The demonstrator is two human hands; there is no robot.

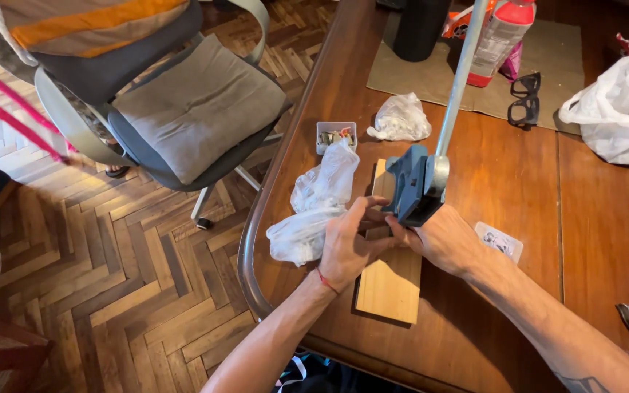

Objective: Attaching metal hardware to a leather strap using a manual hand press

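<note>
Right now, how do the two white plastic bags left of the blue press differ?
The bag by the left hand is long, stretched along the table edge and touched by the left hand. The bag near the small tray is a compact crumpled ball, farther back, untouched. Both are thin, white and wrinkled.

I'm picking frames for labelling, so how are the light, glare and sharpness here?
Head view: warm, even daylight; soft sheen on the wooden table, glare on the metal lever; both hands and the blue press are sharp; wide-angle bending at the edges; the pink straps at left are blurred.
</note>
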